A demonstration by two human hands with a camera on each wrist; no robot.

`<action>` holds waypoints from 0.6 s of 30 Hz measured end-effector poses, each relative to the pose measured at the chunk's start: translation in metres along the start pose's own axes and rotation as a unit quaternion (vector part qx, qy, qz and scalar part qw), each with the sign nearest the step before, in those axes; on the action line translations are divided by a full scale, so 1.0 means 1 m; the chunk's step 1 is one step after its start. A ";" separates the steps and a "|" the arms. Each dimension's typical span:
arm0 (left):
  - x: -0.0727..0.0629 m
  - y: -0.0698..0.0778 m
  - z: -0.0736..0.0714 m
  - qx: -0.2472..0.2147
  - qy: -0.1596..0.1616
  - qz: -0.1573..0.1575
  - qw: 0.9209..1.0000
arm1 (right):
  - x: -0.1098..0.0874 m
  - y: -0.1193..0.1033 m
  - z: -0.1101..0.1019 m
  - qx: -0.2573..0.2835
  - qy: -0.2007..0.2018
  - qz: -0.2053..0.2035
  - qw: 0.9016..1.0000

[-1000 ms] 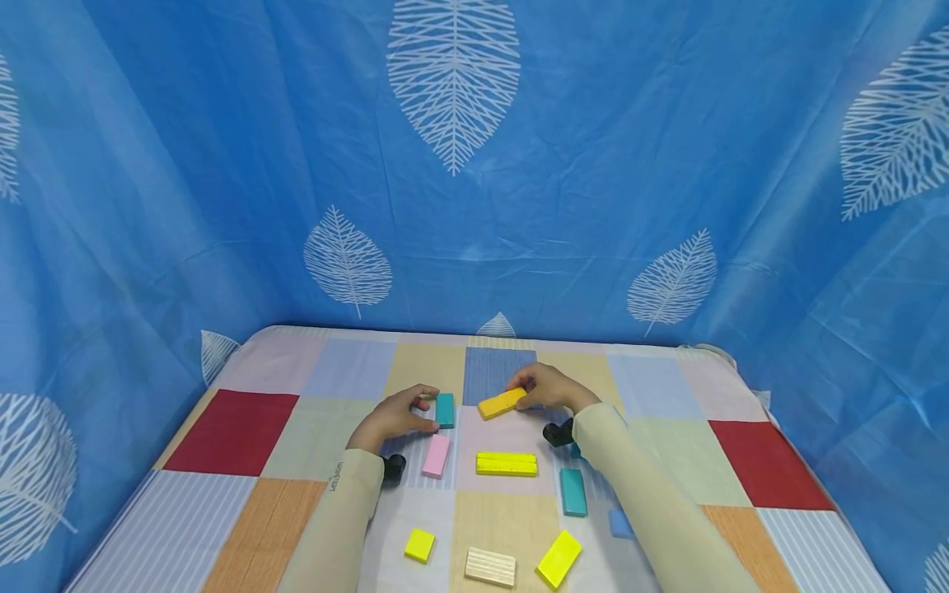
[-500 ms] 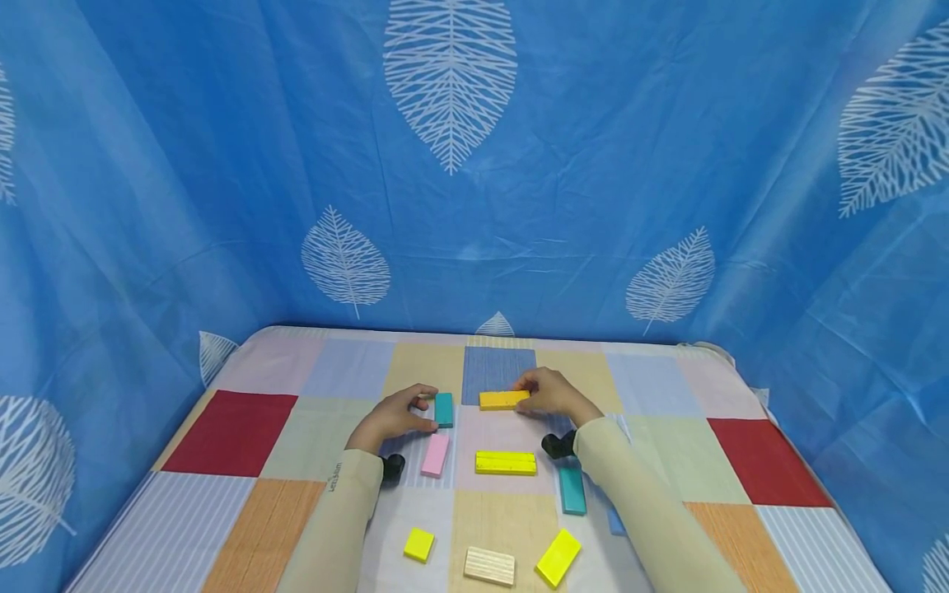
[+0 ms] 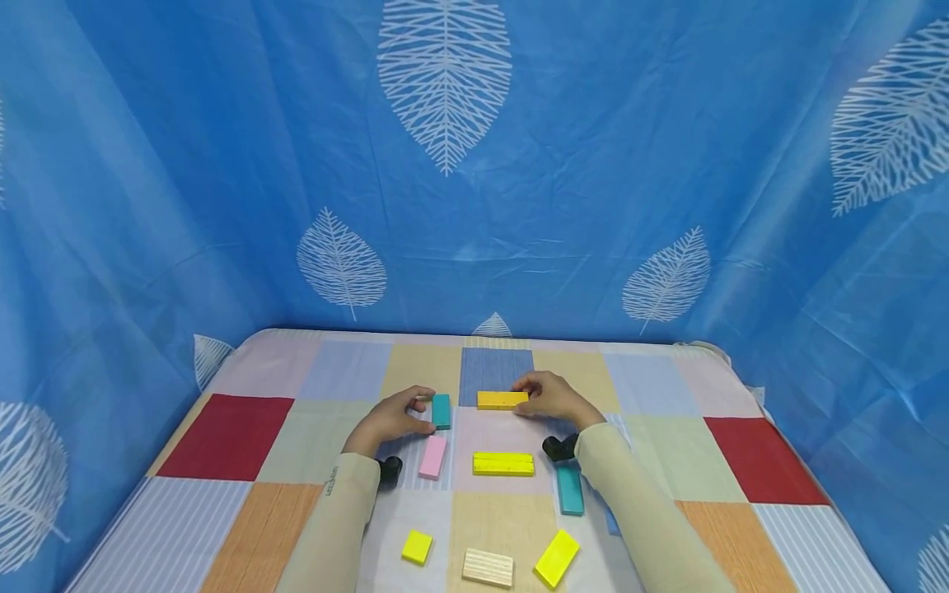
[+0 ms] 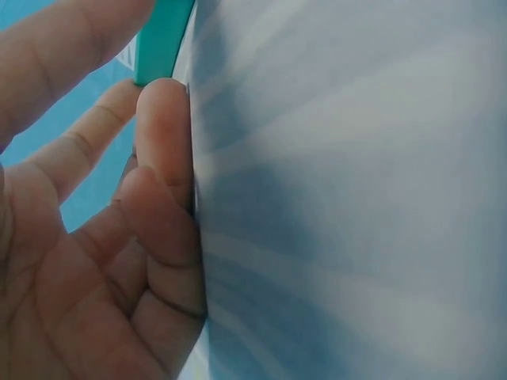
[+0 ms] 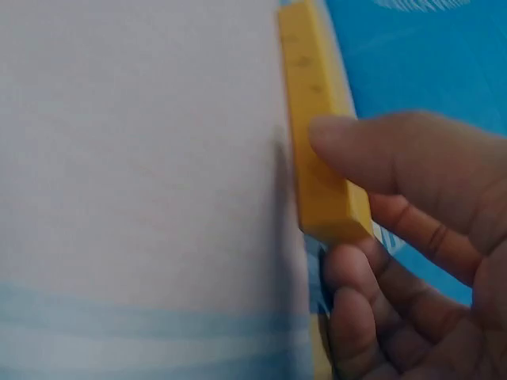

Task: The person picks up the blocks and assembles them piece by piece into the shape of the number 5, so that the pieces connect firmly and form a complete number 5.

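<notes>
My left hand (image 3: 395, 418) is at a teal block (image 3: 441, 411) left of centre, thumb at its near end and forefinger at its far end. In the left wrist view that teal block (image 4: 162, 39) shows between thumb and forefinger, the other fingers curled beneath. To the right, my right hand (image 3: 552, 397) pinches the right end of an orange-yellow block (image 3: 502, 400), which lies sideways. The right wrist view has the thumb pressed on the face of this orange-yellow block (image 5: 317, 134), with small dark marks on it. A pink block (image 3: 432, 457) lies just nearer than the teal one.
Two yellow blocks (image 3: 503, 464) lie side by side at centre. Nearer are a small yellow block (image 3: 417, 547), a wooden block (image 3: 488, 568) and a tilted yellow block (image 3: 556, 558). By the right forearm lie another teal block (image 3: 570, 489) and a partly covered blue block (image 3: 612, 522).
The orange-yellow block, slanted a second ago, has been turned by the right hand to lie straight sideways. The left hand and its teal block have stayed in place.
</notes>
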State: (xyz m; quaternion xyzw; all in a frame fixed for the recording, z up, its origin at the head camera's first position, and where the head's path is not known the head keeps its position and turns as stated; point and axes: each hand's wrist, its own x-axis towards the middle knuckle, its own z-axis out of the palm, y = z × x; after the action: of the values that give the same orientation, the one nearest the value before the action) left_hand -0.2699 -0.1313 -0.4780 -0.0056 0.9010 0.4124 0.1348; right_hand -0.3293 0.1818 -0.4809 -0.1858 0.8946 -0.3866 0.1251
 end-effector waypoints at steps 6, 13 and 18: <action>0.000 0.000 0.001 0.001 -0.003 -0.001 1.000 | -0.003 0.012 -0.003 0.082 -0.010 0.003 0.997; -0.001 0.000 0.000 0.003 -0.005 0.002 1.000 | -0.004 0.015 -0.001 0.115 -0.003 0.010 0.993; -0.002 -0.001 -0.001 -0.003 -0.004 0.005 1.000 | -0.003 0.017 -0.001 0.119 0.000 0.018 0.993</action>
State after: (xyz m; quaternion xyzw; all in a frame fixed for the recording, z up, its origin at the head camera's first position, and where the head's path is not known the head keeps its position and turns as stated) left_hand -0.2683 -0.1323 -0.4777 0.0002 0.8993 0.4154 0.1369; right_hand -0.3306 0.1942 -0.4924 -0.1538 0.8456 -0.4879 0.1527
